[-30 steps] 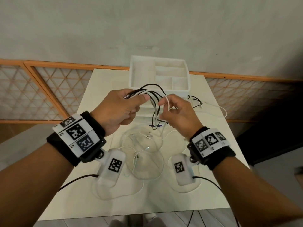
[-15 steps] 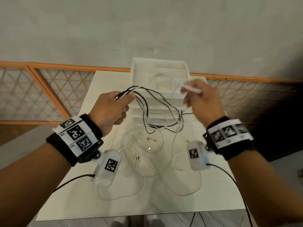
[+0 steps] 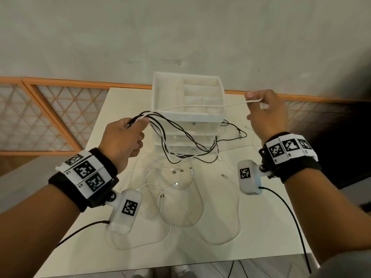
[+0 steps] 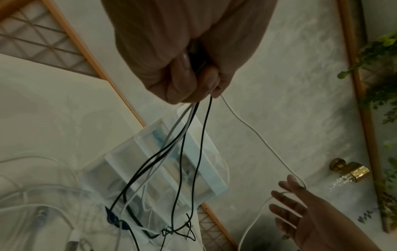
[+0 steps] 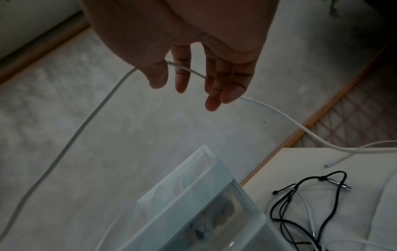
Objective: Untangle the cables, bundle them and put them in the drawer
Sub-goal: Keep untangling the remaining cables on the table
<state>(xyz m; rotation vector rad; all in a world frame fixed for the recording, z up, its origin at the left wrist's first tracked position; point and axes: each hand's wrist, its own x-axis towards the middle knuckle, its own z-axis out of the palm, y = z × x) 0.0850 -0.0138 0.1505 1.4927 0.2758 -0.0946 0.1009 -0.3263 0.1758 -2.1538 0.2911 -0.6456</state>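
This looks like a room in a home. A small pale counter [image 3: 84, 227] stands against a plain grey plaster wall [image 3: 180, 27], with orange-framed lattice screens [image 3: 40, 121] low along that wall. The left wrist view shows a brass wall fitting [image 4: 349, 169] and trailing green leaves [image 4: 382, 71] beside a wooden strip. A clear plastic drawer box [image 3: 188, 109] sits on the counter among loose charging cables [image 3: 174, 185], ordinary household clutter
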